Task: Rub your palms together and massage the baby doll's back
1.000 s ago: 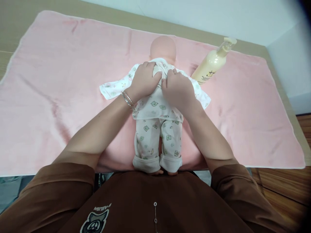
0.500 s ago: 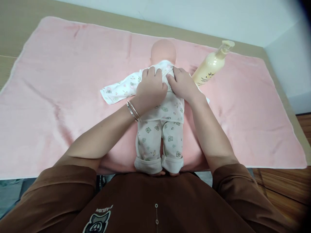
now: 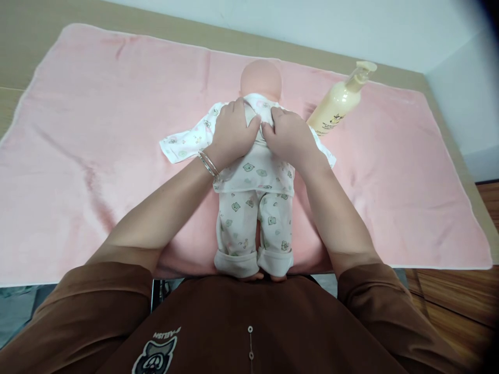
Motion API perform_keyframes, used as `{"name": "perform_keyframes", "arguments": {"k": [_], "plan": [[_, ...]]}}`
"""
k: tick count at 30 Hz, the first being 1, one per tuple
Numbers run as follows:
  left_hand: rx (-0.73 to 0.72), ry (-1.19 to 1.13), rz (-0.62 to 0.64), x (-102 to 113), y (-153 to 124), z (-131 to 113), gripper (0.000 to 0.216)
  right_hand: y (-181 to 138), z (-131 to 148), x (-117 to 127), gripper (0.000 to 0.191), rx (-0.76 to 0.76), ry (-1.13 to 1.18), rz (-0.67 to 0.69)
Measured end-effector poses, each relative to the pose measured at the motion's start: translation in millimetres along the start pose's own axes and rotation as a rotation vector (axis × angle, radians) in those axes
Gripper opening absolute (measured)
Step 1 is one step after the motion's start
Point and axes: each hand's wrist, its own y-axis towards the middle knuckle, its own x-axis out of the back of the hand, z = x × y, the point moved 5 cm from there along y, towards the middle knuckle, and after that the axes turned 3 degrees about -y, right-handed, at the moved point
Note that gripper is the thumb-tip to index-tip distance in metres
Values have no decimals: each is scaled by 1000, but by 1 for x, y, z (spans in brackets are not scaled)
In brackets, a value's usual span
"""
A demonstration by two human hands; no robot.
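left hand (image 3: 234, 130) flat, palm down | right hand (image 3: 290, 137) flat, palm down

A brown short-sleeved shirt (image 3: 249, 332) covers the torso, with small white buttons down the front and a printed cartoon badge with lettering. Thin silver bangles (image 3: 208, 164) circle the left wrist; forearms are bare.

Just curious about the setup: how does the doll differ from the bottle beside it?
The doll lies dressed in printed clothes under the left hand and right hand; the bottle is bare, cream-coloured and untouched. The doll is larger. Both lie on the pink towel.
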Motion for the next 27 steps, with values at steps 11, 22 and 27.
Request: {"name": "perform_keyframes", "arguments": {"k": [11, 22, 27], "plan": [[109, 153, 88, 1, 0, -7, 40, 25, -28, -21, 54, -95, 92, -3], [89, 103, 92, -3, 8, 9, 39, 23, -25, -28, 56, -173, 41, -63], [33, 63, 61, -3, 7, 11, 38, 20, -24, -25, 58, -206, 55, -51]]}}
